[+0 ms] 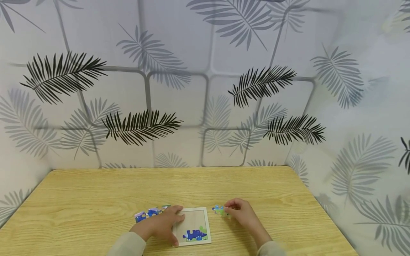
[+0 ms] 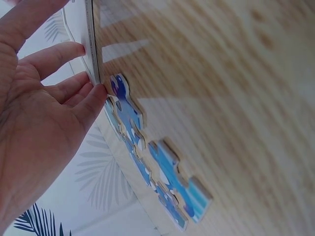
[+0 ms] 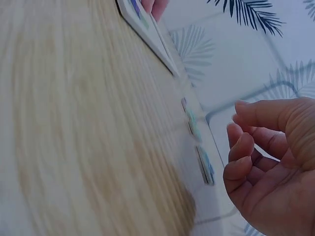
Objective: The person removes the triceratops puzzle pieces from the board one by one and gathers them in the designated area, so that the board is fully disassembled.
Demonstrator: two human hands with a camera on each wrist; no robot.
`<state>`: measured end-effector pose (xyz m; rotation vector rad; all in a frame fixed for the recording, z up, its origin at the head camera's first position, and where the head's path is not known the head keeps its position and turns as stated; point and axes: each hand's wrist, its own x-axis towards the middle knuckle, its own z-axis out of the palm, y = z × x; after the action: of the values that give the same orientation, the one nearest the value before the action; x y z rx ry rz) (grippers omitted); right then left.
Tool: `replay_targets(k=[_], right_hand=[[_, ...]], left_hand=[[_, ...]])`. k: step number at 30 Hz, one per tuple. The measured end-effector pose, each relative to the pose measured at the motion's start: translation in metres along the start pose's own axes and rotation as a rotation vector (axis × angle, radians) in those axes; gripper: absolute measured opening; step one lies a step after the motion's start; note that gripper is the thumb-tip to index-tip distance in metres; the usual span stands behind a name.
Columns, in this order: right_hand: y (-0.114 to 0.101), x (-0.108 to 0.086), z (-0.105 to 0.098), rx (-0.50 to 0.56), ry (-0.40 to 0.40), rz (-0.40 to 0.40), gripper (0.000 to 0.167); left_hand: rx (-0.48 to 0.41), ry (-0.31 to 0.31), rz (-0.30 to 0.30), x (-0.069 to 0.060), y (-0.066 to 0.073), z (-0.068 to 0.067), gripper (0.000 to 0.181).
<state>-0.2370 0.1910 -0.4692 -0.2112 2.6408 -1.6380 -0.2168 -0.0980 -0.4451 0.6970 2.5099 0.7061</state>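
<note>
A square wooden puzzle tray [image 1: 209,227] with a pale rim lies on the table, a dark-blue and green picture piece [image 1: 196,234] in its lower right part. My left hand [image 1: 163,222] rests on the tray's left side, fingers extended toward the upper left corner and thumb at the lower left. In the left wrist view its fingertips touch the tray's edge. To the right of the tray, my right hand [image 3: 273,162] hovers by blue-green puzzle pieces [image 1: 219,210]. Its fingers are loosely bent, with nothing visible between thumb and forefinger.
Several loose blue and purple puzzle pieces [image 2: 172,177] lie left of the tray, partly behind the left hand in the head view. The wood-grain table [image 1: 96,192] reaches back to a leaf-patterned wall [image 1: 179,149].
</note>
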Motion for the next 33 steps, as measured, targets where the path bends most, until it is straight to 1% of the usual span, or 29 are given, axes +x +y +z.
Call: replay_targets(k=[5,8,11,16,20,24,30,33], right_hand=[[-0.010,-0.004,0.012,0.035,-0.090,-0.044,0.017],[-0.017,-0.007,0.021,0.049,-0.141,-0.053,0.018],[-0.021,-0.009,0.030,0.052,-0.176,-0.059,0.017],[-0.026,-0.012,0.043,0.040,-0.229,-0.078,0.017],[-0.029,-0.015,0.053,0.027,-0.266,-0.097,0.016],[-0.031,-0.018,0.061,0.030,-0.287,-0.084,0.013],[-0.029,-0.020,0.068,-0.033,-0.305,-0.062,0.007],[-0.029,-0.021,0.069,-0.051,-0.319,-0.080,0.007]], left_hand=[[-0.007,-0.004,0.002,-0.001,0.001,-0.001,0.081],[-0.016,-0.007,0.004,-0.002,0.002,-0.001,0.080],[-0.016,-0.009,-0.002,-0.001,0.001,-0.001,0.080],[0.011,-0.011,-0.022,0.000,0.001,0.000,0.078],[0.018,-0.011,-0.019,0.000,0.001,0.000,0.077],[0.019,-0.010,-0.013,0.001,0.001,0.000,0.077],[0.020,-0.002,-0.005,-0.001,0.002,-0.002,0.078],[0.018,0.000,0.000,-0.001,0.001,-0.001,0.079]])
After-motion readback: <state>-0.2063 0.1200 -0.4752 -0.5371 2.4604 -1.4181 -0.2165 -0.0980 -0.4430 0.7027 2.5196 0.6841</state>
